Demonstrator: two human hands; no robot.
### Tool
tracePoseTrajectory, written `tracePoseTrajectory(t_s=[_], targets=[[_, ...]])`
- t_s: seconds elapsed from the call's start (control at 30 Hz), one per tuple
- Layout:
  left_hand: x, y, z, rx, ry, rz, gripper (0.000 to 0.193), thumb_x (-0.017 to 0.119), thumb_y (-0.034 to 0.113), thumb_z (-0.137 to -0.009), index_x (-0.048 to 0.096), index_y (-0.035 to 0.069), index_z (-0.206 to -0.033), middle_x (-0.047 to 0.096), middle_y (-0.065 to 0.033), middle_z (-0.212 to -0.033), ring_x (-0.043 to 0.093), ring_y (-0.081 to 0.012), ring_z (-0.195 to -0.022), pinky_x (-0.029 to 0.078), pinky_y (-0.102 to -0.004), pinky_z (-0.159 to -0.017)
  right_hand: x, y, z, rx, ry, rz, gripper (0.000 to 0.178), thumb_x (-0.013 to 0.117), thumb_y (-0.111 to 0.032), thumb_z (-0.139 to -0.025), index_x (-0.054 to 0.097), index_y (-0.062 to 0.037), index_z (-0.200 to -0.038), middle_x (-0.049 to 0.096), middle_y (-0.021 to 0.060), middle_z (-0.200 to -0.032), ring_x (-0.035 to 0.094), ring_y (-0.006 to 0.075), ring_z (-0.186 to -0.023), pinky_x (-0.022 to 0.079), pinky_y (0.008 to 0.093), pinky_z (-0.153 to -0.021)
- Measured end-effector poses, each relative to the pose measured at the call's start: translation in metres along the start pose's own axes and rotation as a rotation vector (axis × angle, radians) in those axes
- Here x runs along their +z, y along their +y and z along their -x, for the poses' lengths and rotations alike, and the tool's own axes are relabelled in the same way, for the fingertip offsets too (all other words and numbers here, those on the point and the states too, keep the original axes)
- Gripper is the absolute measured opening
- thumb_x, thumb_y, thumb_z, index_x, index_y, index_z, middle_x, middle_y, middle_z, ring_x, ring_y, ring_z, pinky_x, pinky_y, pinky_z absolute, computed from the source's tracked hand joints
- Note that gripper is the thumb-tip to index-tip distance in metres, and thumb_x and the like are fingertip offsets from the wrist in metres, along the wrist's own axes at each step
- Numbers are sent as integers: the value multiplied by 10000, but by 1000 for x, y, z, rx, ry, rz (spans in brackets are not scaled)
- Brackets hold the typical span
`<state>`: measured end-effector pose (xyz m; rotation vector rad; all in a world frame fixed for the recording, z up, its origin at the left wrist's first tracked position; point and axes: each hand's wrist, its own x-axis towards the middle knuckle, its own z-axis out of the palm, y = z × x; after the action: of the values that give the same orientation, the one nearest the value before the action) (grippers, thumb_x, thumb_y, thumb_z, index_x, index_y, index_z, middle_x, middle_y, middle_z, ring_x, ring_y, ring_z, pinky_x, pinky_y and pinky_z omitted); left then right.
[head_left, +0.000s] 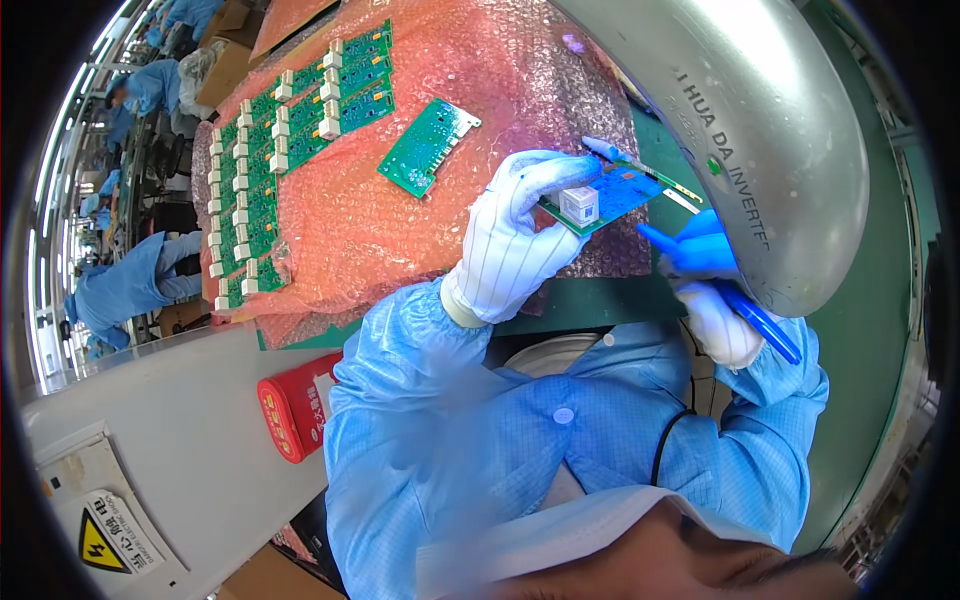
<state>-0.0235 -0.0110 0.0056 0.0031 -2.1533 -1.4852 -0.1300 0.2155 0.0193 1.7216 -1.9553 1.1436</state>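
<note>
My left hand [517,225], in a white striped glove, is closed on the edge of a green circuit board [630,192] that carries a white block-shaped part [579,205]. The far side of the board looks deep blue. To its right, my right hand [715,300], also gloved, is closed round a blue pen-like tool [757,320]; its fingers look blue, and one points toward the board. Part of this hand lies behind a silver lamp-like housing [765,150]. A slim pen-shaped tool [640,165] shows just beyond the held board.
Pink bubble wrap [345,225] covers the bench, bearing rows of green boards [270,150] with white blocks and one single board [430,147]. A red container [297,408] stands at left, near a panel with a yellow warning sign [103,540]. Other people [135,285] work far left.
</note>
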Motion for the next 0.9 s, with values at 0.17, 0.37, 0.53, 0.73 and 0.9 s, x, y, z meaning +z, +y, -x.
tracePoseTrajectory(t_s=[0.17, 0.37, 0.53, 0.73, 0.9], targets=[[1, 3, 0, 62, -13, -106, 462, 753, -36, -741, 635, 43, -1180, 616, -115, -1143, 629, -185, -996, 513, -307, -860, -2, -14, -22, 201, -54, -476, 223, 622, 58, -791, 645, -39, -991, 663, 115, -902, 628, 252, -795, 517, 370, -714], [8, 1, -1, 95, 57, -116, 369, 767, 36, -768, 686, 103, -1122, 656, -129, -1022, 658, -287, -936, 551, -375, -782, 0, -13, -20, 238, -90, -466, 224, 637, 39, -808, 640, -31, -1021, 661, 127, -948, 629, 253, -833, 511, 364, -742], [7, 5, -1, 100, 59, -93, 375, 770, 42, -766, 687, 104, -1127, 655, -124, -1014, 659, -285, -935, 555, -370, -775, -3, -9, -29, 175, -120, -463, 195, 628, 19, -826, 635, -20, -1017, 660, 122, -931, 628, 249, -824, 513, 359, -739], [-2, 16, -1, 250, 151, -214, 483, 790, -12, -670, 688, 103, -1128, 657, -117, -1010, 661, -275, -907, 556, -348, -742, 19, 3, -20, 833, 307, -623, 333, 486, -296, -1043, 591, -41, -1230, 636, 93, -1003, 605, 167, -840, 489, 310, -710], [-13, 24, 0, 289, 129, -196, 552, 792, -35, -613, 690, 113, -1136, 658, -98, -1006, 644, -276, -898, 542, -346, -749, 23, -6, -38, 1136, 154, -760, 313, 516, -247, -1026, 571, -43, -1257, 620, 69, -1039, 605, 150, -866, 492, 296, -735]])
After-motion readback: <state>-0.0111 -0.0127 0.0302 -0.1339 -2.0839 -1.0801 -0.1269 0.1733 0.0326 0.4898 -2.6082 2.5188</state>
